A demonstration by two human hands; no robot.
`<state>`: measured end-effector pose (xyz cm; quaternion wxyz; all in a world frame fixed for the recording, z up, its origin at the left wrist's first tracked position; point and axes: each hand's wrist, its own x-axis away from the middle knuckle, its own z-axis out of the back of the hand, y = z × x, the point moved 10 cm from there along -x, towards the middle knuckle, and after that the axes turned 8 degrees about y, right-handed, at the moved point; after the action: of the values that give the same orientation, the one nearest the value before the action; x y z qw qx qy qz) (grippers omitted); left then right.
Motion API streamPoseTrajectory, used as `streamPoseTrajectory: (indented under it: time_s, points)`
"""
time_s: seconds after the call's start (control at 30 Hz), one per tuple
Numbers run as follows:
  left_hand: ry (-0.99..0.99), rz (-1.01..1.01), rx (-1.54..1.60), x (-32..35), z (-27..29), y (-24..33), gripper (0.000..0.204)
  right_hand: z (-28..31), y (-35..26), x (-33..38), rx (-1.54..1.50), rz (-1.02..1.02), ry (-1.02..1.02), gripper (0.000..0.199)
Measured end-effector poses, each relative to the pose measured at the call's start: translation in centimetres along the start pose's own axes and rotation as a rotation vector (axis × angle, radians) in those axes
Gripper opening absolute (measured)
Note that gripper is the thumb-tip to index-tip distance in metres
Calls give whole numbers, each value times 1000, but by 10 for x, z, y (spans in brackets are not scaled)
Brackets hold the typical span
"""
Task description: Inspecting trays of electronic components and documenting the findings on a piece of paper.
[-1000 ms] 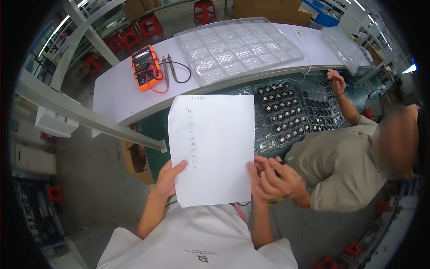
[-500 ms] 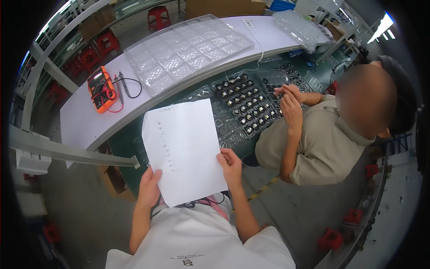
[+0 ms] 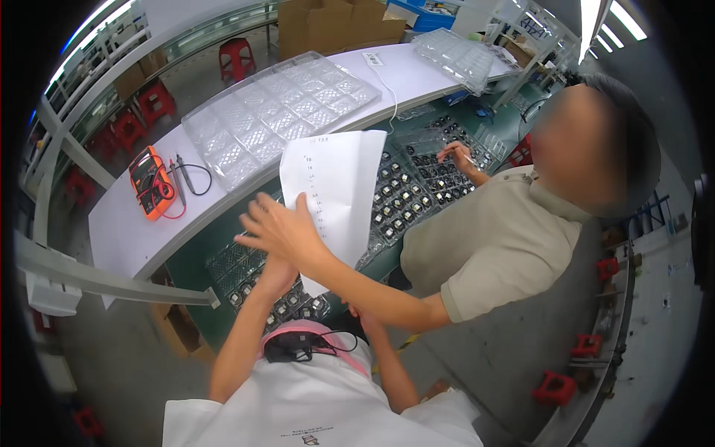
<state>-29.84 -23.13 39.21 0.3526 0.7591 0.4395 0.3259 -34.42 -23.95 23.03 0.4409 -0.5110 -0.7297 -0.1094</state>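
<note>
A sheet of white paper with a handwritten column on it is tilted up over the green workbench. My left hand grips its lower left edge; the co-worker's hand, fingers spread, covers most of my fingers. That co-worker's forearm crosses in front of the paper's lower part. My right hand is low by my waist, off the paper and mostly hidden under that forearm; its fingers do not show clearly. Under the paper, clear plastic trays hold several small black round parts with pale square tops.
The co-worker stands close on my right, the other hand over the trays with a thin white stick-like thing. An orange multimeter with probes and empty clear trays lie on the white shelf. A metal bar juts in at left.
My right hand has let go of the paper and dropped toward my waist. The co-worker has reached an arm across to it. The sheet has shifted up and right.
</note>
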Motion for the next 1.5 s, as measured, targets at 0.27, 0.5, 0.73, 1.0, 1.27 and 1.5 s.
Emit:
streamPoseTrajectory:
  time_s: [0.27,0.5,0.73,1.0,1.27,1.5]
  points:
    - [-25,-97,-124,-13,-55,27,32,252,35,47,499,436,216,25]
    - [-409,-236,-547,59,-144,88,22,319,70,-15,671,364,297,22]
    - [-999,-1051,-356,207,-284,179,27,309,35,-6,812,415,365,16]
    - [-336,-873,-827,95,-186,214,12,310,27,21,699,362,334,18]
    - [232,-832,-1789,-58,-7,207,38,304,6,-19,790,294,320,20]
    - [321,-692,-1855,-49,-6,209,36,355,-53,-72,268,237,919,37]
